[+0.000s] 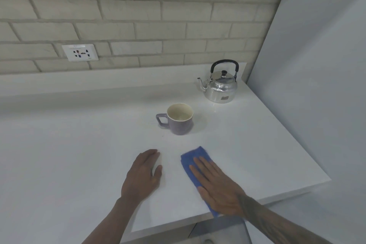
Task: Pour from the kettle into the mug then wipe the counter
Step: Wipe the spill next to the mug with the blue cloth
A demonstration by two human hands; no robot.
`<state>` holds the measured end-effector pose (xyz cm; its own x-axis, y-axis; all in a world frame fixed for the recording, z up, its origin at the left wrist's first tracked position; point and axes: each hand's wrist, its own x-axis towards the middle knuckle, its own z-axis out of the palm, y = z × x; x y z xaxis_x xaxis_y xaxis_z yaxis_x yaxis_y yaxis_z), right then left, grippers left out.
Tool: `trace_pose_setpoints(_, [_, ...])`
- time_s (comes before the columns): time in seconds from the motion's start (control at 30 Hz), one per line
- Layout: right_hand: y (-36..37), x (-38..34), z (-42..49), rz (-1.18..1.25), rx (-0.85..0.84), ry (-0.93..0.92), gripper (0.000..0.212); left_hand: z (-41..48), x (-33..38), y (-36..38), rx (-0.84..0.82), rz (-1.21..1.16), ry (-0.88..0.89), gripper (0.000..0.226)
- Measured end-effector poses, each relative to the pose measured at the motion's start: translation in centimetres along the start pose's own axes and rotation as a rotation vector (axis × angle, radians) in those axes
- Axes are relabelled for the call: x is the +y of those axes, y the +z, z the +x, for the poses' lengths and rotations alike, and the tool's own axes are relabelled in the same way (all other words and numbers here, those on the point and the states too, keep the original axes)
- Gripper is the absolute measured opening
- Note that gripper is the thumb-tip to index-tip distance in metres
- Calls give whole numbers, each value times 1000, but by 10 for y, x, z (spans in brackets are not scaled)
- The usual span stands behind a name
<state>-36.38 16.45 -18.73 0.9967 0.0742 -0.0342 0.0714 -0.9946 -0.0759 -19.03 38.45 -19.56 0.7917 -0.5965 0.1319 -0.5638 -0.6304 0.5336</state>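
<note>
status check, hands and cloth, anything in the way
Right hand flat on blue cloth, left hand open on white counter. Purple mug and steel kettle beyond, clear of cloth.

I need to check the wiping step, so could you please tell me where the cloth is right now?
The blue cloth lies flat on the counter near its front edge, pinned under the right hand, nearer than the mug.

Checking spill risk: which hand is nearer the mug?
Left. The left hand rests flat on the counter just below the mug; the right hand lies farther down-right, pressing the blue cloth.
</note>
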Motion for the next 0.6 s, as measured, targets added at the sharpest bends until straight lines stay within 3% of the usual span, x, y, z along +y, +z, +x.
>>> trace_pose_setpoints(0.07, [-4,19,-22,-6,-7,17,61,-1,1,0,10,5,-1,47])
trace_pose_setpoints(0.2, [-7,71,5,25,17,359,73,0,4,-1,18,-1,-5,47])
trace_pose_setpoints(0.33, [-5,65,74,40,51,604,77,0,6,-2,30,-5,-11,47])
trace_pose_setpoints(0.5, [-1,12,94,49,43,454,90,-1,6,-2,33,-18,-9,47])
trace_pose_setpoints(0.6, [4,-12,57,-18,105,284,66,-1,2,-1,24,-32,4,49])
